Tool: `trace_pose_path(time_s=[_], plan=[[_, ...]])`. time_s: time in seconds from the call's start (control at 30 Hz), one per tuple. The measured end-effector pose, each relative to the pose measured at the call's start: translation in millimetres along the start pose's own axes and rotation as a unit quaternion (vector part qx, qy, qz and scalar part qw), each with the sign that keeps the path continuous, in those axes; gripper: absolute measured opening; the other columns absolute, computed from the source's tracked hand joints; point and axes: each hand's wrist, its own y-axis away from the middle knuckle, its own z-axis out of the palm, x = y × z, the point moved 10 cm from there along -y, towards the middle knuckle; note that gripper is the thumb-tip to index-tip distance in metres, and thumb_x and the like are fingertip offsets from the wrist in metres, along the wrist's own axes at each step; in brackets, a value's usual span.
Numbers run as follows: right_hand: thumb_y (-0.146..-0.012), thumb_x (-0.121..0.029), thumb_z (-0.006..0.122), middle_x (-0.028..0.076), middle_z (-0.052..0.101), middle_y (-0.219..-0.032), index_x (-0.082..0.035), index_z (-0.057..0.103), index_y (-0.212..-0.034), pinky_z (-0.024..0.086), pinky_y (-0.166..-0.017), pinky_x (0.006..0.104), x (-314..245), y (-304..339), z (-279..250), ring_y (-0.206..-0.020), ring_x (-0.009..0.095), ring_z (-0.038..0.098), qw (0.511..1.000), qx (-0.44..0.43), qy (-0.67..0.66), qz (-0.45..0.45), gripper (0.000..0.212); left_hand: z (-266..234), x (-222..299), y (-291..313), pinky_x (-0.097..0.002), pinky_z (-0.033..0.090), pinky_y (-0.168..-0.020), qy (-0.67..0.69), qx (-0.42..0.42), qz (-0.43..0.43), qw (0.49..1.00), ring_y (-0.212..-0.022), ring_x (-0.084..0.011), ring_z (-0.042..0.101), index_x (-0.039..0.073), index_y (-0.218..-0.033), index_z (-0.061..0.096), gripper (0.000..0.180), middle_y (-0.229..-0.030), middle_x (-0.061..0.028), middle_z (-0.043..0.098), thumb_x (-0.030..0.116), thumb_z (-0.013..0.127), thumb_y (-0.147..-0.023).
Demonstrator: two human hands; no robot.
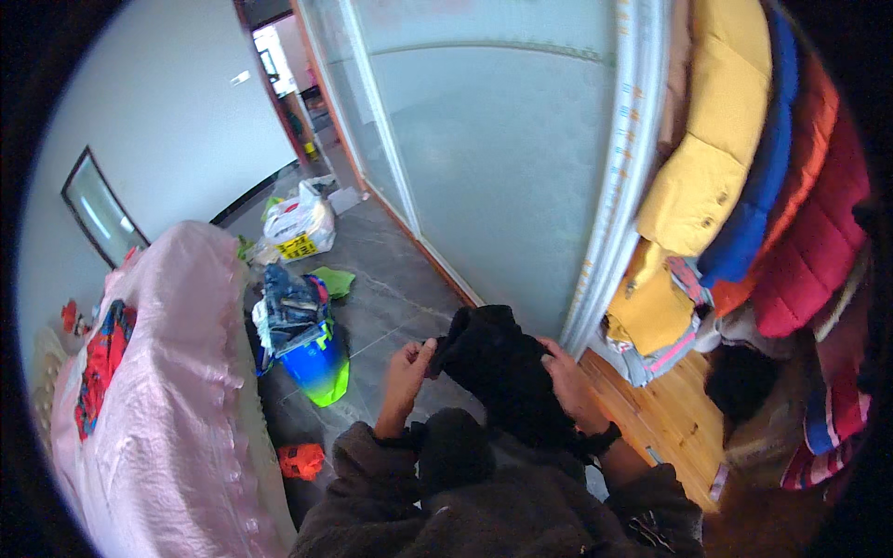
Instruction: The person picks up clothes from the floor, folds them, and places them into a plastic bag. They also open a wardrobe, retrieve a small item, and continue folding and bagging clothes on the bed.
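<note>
A soft black garment [498, 367] is stretched between my two hands, in front of my body; its exact kind does not show. My left hand [406, 372] pinches its left edge between thumb and fingers. At the opposite edge, my right hand [569, 381] has its fingers closed on the fabric. The lower part of the garment hangs down toward my lap, where it merges with my dark sleeves and clothing.
On the right, a wardrobe holds hanging coats, among them a yellow coat [716, 130], above a wooden base [684, 432]. A frosted sliding door [502, 177] stands ahead. Leftward are a blue-green bag of clothes [316, 358], a white plastic bag [302, 223] and a pink-covered sofa [177, 372].
</note>
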Motion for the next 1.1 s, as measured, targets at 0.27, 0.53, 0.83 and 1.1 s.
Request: trace_pose_path(time_s=[0.27, 0.53, 0.83, 1.1], plan=[[-0.085, -0.025, 0.065, 0.003, 0.064, -0.106, 0.000, 0.058, -0.119, 0.046, -0.089, 0.0294, -37.5, -4.6, 42.8, -0.098, 0.014, 0.059, 0.992, -0.128, 0.022, -0.001, 0.043, -21.6, -38.7, 7.4, -0.0334, 0.039, -0.099, 0.035, 0.006, 0.132, 0.991, -0.116, -0.0207, 0.050, 0.006, -0.131, 0.048, 0.050, -0.126, -0.0128, 0.052, 0.045, 0.046, -0.100], [-0.091, -0.030, 0.060, 0.010, 0.060, -0.123, 0.001, 0.053, -0.127, 0.045, -0.098, 0.0352, -27.4, -8.7, 29.2, -0.111, 0.021, 0.058, 0.952, -0.095, -0.290, -0.034, 0.049, 35.4, -74.6, -4.8, -0.0476, 0.019, -0.116, 0.275, -0.227, 0.065, 0.932, -0.146, -0.0320, 0.019, 0.019, -0.156, 0.003, 0.105, -0.159, -0.0144, 0.016, 0.065, 0.062, -0.082], [-0.098, -0.060, 0.033, 0.014, 0.045, -0.144, -0.003, 0.038, -0.144, 0.034, -0.111, 0.0458, -23.5, -10.8, -4.6, -0.131, 0.032, 0.045, 0.897, -0.129, -0.419, -0.055, 0.073, 62.2, -66.5, -26.8, -0.0393, 0.030, -0.112, 0.257, -0.230, 0.053, 0.937, -0.141, -0.0274, 0.031, 0.012, -0.154, 0.016, 0.102, -0.154, -0.0131, 0.030, 0.047, 0.076, -0.079], [-0.100, -0.037, 0.045, 0.013, 0.053, -0.136, -0.005, 0.045, -0.140, 0.039, -0.107, 0.0405, -18.3, -27.2, -58.7, -0.124, 0.027, 0.051, 0.931, 0.015, -0.365, 0.016, 0.051, 48.7, -58.3, -31.1, -0.0364, 0.045, -0.098, 0.264, -0.178, -0.023, 0.948, -0.110, -0.0217, 0.059, -0.003, -0.128, 0.054, 0.063, -0.120, -0.0100, 0.063, 0.020, 0.081, -0.076]])
